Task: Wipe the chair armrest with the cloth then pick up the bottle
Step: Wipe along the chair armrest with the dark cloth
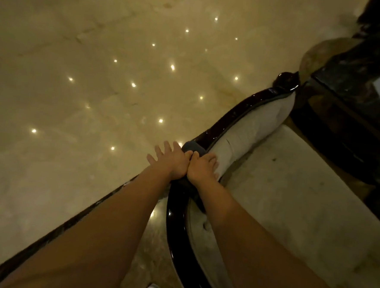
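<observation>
Hands met on the dark glossy chair armrest (236, 115), which ran from the near centre toward the far right beside the pale padded seat (294, 185). The left hand (172, 160) lay flat with fingers spread out over the left edge of the rail, its grip holding nothing that could be seen. The right hand (202, 167) pressed down with fingers curled, its grip closed on the grey cloth (192, 147), which bulged just beyond the knuckles on top of the armrest. Polished marble floor (99, 81) stretched left and far, dotted with light reflections. No bottle could be made out.
</observation>
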`<state>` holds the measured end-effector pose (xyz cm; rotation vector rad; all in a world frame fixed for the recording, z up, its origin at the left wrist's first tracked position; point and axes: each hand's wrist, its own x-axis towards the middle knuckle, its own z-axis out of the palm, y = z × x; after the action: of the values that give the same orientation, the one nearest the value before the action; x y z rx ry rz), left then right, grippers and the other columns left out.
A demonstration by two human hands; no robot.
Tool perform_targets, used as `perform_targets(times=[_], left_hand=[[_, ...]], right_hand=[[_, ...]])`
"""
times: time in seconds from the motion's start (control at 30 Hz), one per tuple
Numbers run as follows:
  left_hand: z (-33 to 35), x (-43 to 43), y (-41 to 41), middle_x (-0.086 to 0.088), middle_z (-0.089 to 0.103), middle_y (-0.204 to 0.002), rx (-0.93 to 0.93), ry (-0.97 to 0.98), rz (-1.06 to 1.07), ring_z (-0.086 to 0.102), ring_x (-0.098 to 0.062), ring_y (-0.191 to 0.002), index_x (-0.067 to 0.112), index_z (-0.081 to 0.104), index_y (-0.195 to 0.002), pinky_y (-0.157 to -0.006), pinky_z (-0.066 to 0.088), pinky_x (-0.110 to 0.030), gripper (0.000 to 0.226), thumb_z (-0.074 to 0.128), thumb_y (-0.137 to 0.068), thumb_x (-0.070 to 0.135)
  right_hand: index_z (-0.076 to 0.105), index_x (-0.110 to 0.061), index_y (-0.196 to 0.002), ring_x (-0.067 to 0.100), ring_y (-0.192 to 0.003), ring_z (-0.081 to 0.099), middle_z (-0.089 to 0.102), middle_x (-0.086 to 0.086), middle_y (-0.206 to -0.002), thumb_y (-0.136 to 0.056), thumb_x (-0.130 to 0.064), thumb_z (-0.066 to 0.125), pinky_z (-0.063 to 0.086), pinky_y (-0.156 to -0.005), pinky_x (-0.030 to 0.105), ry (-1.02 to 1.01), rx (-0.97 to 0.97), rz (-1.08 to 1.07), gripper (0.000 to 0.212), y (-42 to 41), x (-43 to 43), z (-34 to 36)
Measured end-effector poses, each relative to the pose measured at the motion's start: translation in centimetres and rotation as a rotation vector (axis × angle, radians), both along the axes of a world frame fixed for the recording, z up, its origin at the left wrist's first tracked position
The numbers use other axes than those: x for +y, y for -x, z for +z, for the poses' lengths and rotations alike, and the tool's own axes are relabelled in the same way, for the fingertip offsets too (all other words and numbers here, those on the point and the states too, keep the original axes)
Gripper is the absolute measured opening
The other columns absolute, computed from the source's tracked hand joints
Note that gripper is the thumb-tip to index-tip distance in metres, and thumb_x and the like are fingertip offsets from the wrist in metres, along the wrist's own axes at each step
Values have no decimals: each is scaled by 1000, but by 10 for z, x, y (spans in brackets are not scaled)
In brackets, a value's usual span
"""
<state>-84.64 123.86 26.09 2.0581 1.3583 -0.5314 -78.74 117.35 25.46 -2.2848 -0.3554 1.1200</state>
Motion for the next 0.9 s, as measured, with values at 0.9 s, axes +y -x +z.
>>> perform_targets(times=[0.9], left_hand=[[-84,145,-336,-8,-4,-165,-125,-11,-688,-9,-30,-150,15,0,-155,-118,-1,-55,68,7,-99,53]], right_hand=[[-9,-12,-155,26,-153,3,3,13,-167,-103,-47,16,-3,-121,44,21,-397,-464,68,-294,118,-76]])
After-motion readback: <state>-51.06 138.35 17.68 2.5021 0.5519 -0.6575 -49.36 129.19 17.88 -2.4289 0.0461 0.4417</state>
